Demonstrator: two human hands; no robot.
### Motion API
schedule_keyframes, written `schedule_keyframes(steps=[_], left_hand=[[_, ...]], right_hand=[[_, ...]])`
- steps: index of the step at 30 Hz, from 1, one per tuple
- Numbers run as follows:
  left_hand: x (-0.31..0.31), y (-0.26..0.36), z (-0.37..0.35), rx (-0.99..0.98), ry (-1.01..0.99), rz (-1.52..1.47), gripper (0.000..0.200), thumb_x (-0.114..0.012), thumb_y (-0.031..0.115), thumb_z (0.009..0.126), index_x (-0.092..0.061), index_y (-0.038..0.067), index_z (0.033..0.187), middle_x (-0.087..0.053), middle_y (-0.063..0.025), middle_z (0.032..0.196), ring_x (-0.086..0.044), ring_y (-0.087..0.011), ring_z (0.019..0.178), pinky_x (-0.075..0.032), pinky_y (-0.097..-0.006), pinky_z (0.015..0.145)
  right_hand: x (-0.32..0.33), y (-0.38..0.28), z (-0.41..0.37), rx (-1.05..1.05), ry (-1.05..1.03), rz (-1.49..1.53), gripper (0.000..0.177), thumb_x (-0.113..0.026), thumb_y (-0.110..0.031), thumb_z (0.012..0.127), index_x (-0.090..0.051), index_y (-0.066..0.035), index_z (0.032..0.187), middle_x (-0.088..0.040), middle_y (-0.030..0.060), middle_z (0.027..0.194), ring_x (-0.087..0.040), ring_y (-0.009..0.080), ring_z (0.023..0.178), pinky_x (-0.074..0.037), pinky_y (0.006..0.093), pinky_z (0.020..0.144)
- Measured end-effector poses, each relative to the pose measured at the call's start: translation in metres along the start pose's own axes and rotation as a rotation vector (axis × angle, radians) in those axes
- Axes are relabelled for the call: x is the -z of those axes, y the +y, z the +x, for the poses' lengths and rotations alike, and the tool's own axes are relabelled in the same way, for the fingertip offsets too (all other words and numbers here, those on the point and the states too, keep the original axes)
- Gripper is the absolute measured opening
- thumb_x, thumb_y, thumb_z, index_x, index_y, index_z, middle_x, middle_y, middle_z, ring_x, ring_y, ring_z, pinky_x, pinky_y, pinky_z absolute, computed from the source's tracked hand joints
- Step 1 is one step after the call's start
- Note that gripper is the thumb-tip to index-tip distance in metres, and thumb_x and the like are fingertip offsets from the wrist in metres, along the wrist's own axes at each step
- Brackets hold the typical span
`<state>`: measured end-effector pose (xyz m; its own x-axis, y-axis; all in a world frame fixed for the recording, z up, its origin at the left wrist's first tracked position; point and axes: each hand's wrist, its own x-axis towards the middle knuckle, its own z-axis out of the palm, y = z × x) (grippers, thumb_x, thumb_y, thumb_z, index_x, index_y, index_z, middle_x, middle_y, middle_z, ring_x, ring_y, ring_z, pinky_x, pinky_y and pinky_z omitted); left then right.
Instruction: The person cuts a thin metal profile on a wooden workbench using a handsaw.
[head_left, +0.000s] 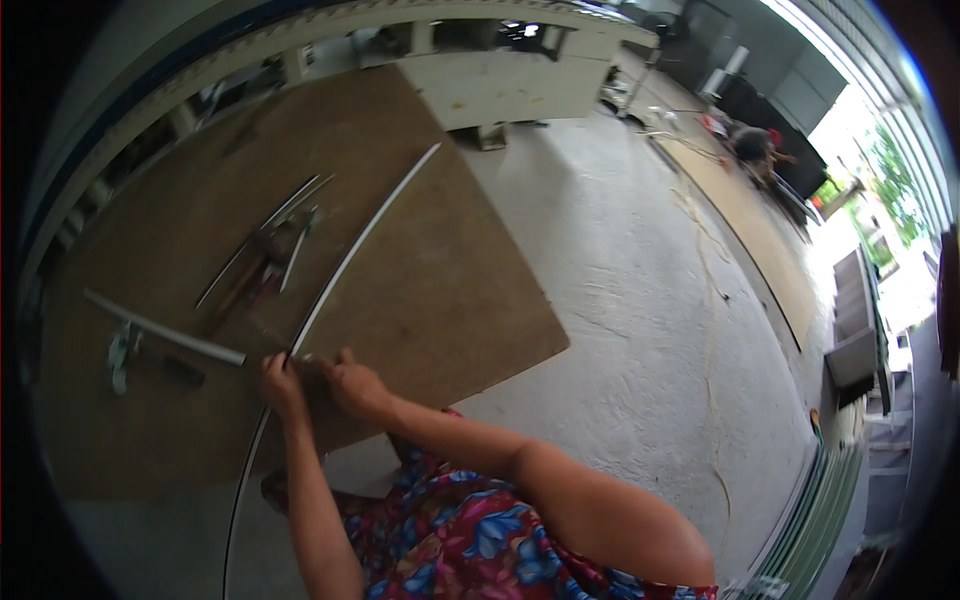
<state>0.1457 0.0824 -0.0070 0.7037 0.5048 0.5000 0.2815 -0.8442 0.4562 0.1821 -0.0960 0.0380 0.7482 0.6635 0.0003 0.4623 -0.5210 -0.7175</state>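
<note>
A long thin white strip (pixel 365 235) lies diagonally across a brown board (pixel 440 300) on the floor and runs on past the board's near edge. My left hand (pixel 281 385) and my right hand (pixel 348 383) are side by side on the strip near that edge, fingers closed around it. What else the fingers may hold is too small to make out.
A short white tube (pixel 165 328), several thin metal rods (pixel 268 232) and small tools (pixel 122 350) lie on the board's left part. A white workbench (pixel 510 85) stands behind. Grey concrete floor (pixel 640 300) spreads to the right, where another person (pixel 752 148) crouches far off.
</note>
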Motion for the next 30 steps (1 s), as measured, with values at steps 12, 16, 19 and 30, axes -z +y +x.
schedule_keyframes(steps=[12,16,19,30], left_hand=[[0.009,0.024,0.0,0.033,0.108,0.028,0.014,-0.073,0.011,0.079,-0.07,0.002,0.089,-0.065,-0.0129,0.087,-0.063,-0.0338,0.08,-0.05,-0.0413,0.07],[0.007,0.024,-0.001,0.088,0.049,0.057,0.015,-0.073,0.014,0.078,-0.072,0.007,0.091,-0.064,-0.0071,0.092,-0.06,-0.0303,0.09,-0.047,-0.0422,0.079],[0.015,0.032,0.001,0.069,0.062,0.084,0.015,-0.073,0.013,0.079,-0.071,0.004,0.091,-0.065,-0.0099,0.089,-0.061,-0.0314,0.085,-0.048,-0.0416,0.075],[0.012,0.029,0.002,0.148,-0.023,0.105,0.014,-0.072,0.015,0.08,-0.071,0.01,0.093,-0.064,-0.0039,0.095,-0.06,-0.0279,0.095,-0.045,-0.0411,0.083]], right_hand=[[0.063,0.013,-0.078,0.063,0.065,0.082,0.052,-0.053,-0.004,0.084,-0.049,-0.01,0.136,-0.058,0.0252,0.101,-0.06,0.0449,0.088,-0.049,0.048,0.079],[0.07,0.006,-0.079,0.049,0.09,0.115,0.05,-0.055,-0.008,0.087,-0.05,-0.012,0.136,-0.057,0.0265,0.105,-0.06,0.0454,0.094,-0.049,0.0475,0.081],[0.066,0.011,-0.077,0.016,0.079,0.117,0.054,-0.057,-0.003,0.083,-0.05,-0.009,0.136,-0.058,0.0232,0.098,-0.059,0.0425,0.092,-0.048,0.0461,0.08],[0.062,0.01,-0.076,0.023,0.031,0.102,0.052,-0.056,-0.003,0.085,-0.05,-0.009,0.136,-0.059,0.0242,0.101,-0.06,0.0431,0.093,-0.049,0.0451,0.08]])
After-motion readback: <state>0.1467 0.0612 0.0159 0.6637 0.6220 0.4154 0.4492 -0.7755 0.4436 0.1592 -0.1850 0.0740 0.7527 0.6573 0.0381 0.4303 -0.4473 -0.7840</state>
